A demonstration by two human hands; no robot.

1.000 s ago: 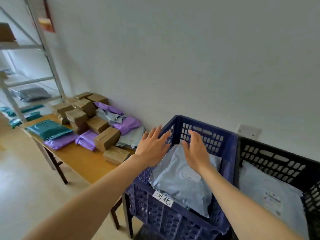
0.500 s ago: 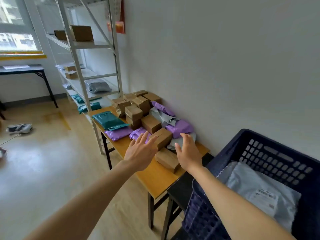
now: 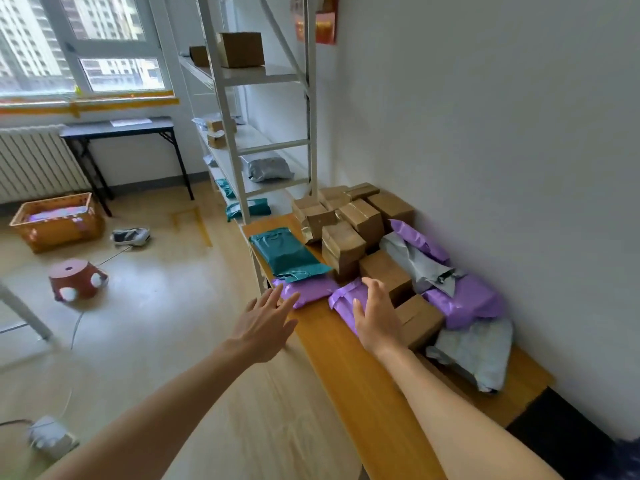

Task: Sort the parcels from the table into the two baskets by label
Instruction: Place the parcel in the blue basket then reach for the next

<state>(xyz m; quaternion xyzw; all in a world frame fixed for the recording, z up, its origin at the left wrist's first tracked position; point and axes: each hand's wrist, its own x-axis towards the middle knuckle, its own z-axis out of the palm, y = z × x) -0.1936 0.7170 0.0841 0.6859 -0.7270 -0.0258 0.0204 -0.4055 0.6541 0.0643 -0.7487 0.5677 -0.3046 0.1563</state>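
Both hands had left the blue basket and travelled across to the parcel table since the earlier frames, and the view had swung with them.

From the head camera, the left hand (image 3: 265, 322) hung released, fingers straight and spread, at the wooden table's (image 3: 363, 375) near edge, its fingertips just short of a flat purple mailer (image 3: 308, 289). The right hand (image 3: 377, 317) arched loosely over a second purple mailer (image 3: 346, 299), not closed round it; whether it touched could not be told. That mailer lay near the table's front edge, beside a small cardboard box (image 3: 420, 320). A teal mailer (image 3: 287, 254) lay behind the purple ones, stacked cardboard boxes (image 3: 346, 244) stood further back, and a grey mailer (image 3: 474, 355) rested by the wall.
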